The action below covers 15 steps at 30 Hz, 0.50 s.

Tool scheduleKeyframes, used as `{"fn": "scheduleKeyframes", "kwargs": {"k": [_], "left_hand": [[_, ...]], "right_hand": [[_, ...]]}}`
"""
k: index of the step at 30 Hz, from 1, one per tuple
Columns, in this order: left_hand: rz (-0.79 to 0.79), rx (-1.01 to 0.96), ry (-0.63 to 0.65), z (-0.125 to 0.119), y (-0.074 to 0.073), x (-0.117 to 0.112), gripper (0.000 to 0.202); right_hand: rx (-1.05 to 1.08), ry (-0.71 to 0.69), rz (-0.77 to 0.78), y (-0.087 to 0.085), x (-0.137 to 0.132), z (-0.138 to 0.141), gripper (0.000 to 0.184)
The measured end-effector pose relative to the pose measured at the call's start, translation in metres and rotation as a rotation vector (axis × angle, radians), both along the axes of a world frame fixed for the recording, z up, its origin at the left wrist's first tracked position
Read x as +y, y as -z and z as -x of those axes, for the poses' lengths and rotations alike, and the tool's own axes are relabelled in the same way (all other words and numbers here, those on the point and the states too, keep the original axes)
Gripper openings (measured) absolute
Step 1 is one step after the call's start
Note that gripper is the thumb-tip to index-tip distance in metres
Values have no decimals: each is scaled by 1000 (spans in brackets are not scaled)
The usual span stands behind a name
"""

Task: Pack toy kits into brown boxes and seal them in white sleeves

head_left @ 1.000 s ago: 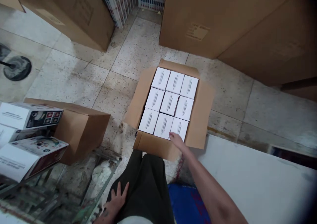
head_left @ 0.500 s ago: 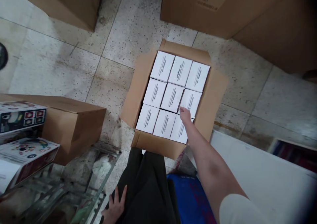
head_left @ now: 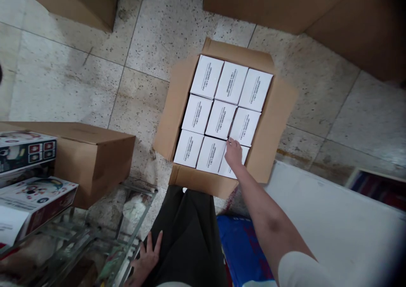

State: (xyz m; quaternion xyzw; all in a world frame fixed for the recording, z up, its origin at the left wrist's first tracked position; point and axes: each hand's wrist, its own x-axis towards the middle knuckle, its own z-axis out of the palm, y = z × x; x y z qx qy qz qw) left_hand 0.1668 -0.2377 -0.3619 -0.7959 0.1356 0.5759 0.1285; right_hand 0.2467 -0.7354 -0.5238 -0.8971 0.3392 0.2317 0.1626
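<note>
An open cardboard carton (head_left: pixel 203 181) on the floor holds several white boxes (head_left: pixel 219 120) packed in rows, with dark printing on their tops. My right hand (head_left: pixel 234 153) reaches over the nearest right-hand box (head_left: pixel 227 166) and covers part of its top. Its fingers are curled together at the seam where that box meets its neighbours; their tips are partly hidden, so I cannot tell whether they grip a box edge. Resting on the dark trousers (head_left: pixel 190 240) over my leg, my left hand (head_left: pixel 148 257) is open with fingers spread and holds nothing.
Large brown cartons stand at the back right (head_left: pixel 253 7) and back left (head_left: pixel 79 3). At left are another carton (head_left: pixel 111 164), printed product boxes (head_left: pixel 47 198) and a glass-and-metal shelf (head_left: pixel 136 232). A white surface (head_left: pixel 317 206) lies right, beside a blue bag (head_left: pixel 242 244).
My right hand has shifted slightly back and left, from the middle right box onto the nearest right one. The view has moved a little. My left hand stays on the leg.
</note>
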Motion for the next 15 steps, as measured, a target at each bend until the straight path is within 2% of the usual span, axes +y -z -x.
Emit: {"fn": "scheduleKeyframes", "kwargs": {"k": [3, 6, 11, 15], "left_hand": [[-11, 10, 50, 2, 0, 3, 59], [64, -89, 126, 9, 5, 11, 56], [275, -511, 288, 24, 16, 21, 53], [375, -822, 365, 30, 13, 8, 57]], "right_hand": [[-22, 33, 43, -3, 2, -4, 61], [34, 55, 8, -5, 4, -10, 65], [91, 232, -109, -1, 2, -19, 68], [33, 333, -146, 1, -6, -19, 66]]}}
